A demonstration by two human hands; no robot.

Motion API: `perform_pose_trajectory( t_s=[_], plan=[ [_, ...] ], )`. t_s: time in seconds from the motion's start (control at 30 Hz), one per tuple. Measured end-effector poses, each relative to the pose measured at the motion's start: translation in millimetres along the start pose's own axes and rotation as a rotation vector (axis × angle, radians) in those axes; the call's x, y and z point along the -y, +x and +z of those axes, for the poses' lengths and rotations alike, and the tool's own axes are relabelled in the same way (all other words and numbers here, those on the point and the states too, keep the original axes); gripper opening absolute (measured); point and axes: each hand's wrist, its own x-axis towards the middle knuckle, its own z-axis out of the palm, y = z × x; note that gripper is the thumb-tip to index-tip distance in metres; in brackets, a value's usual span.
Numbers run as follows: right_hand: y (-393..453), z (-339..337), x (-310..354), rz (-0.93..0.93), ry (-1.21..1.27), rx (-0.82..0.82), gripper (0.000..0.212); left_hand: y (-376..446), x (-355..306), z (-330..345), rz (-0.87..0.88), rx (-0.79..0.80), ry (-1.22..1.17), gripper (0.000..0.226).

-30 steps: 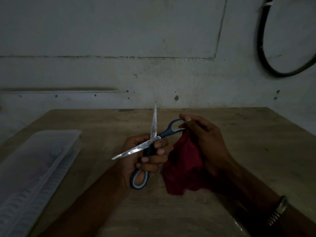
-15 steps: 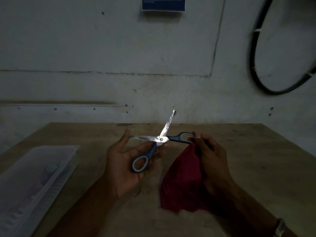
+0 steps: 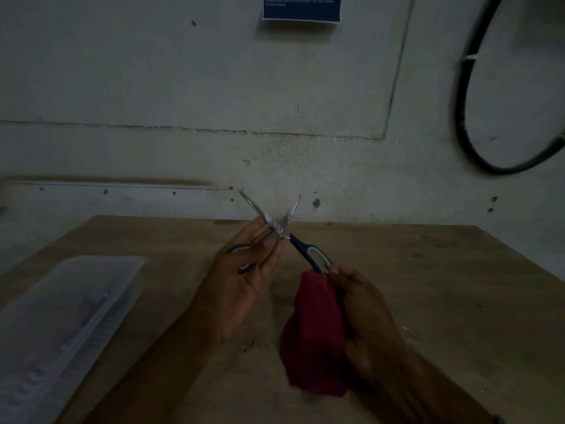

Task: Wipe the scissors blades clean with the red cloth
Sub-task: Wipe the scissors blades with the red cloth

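The scissors (image 3: 279,229) are held open above the wooden table (image 3: 428,286), their two steel blades spread in a V pointing away toward the wall. My left hand (image 3: 244,280) grips one blue handle, which lies partly hidden in the palm. The other blue-and-grey handle loop (image 3: 318,260) is pinched by the fingertips of my right hand (image 3: 367,316). That same hand also clutches the red cloth (image 3: 315,335), which hangs bunched below the handle and does not touch the blades.
A clear plastic lidded box (image 3: 61,325) lies on the table at the left. A grey wall stands close behind the table's far edge, with a black cable loop (image 3: 461,117) at upper right and a blue label (image 3: 301,7) at the top.
The scissors have turned so both blades point away toward the wall in a V. My left hand has closed around its handle, and my right hand with the cloth has moved lower.
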Motion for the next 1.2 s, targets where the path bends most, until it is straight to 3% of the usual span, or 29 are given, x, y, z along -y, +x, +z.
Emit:
perform_pose_trajectory(
  t_s=[0.1,0.17,0.3,0.53,0.63,0.77,0.83,0.93,1.0,1.13,1.2],
  plan=[
    [-1.7,-1.7,3.0,-0.132,-0.153,-0.038,0.014,4.4,-2.8,-4.2,0.059,-0.128,0.303,0.05],
    [-5.9,-0.4,5.9,-0.2,-0.227,-0.013,0.014,7.7,-2.9,-11.9,0.059,-0.206,0.241,0.043],
    [-16.7,7.9,10.3,-0.251,-0.287,0.045,0.012,11.1,0.9,-23.1,0.017,-0.318,-0.122,0.046],
    [-17.9,3.0,23.1,-0.169,-0.459,0.133,0.01,8.6,16.3,-28.6,-0.101,-0.307,0.148,0.021],
    [-15.5,-1.6,34.1,-0.184,-0.702,0.184,0.012,9.0,14.1,-30.4,-0.082,-0.33,0.172,0.018],
    [-9.4,-9.5,56.0,-0.285,-1.11,0.019,0.052,9.8,7.9,-28.1,0.007,-0.381,0.205,0.014],
    [-7.6,-19.2,70.2,-0.13,-1.157,0.109,0.062,10.9,7.7,-25.0,0.041,-0.401,0.245,0.01],
    [-12.9,-36.4,87.3,0.148,-1.004,0.447,0.054,12.4,13.7,-22.6,0.095,-0.453,0.431,0.005],
    [-16.1,-46.4,98.4,0.151,-0.759,0.58,0.046,12.1,15.6,-22.9,0.111,-0.399,0.444,0.016],
    [-10.4,-50.3,104.7,-0.149,-0.048,0.41,0.043,9.9,11.6,-22.8,0.117,-0.341,0.439,0.025],
    [-8.0,-43.3,96.4,-0.211,0.049,0.317,0.048,6.9,11.0,-20.6,0.125,-0.311,0.421,0.02]
  ],
)
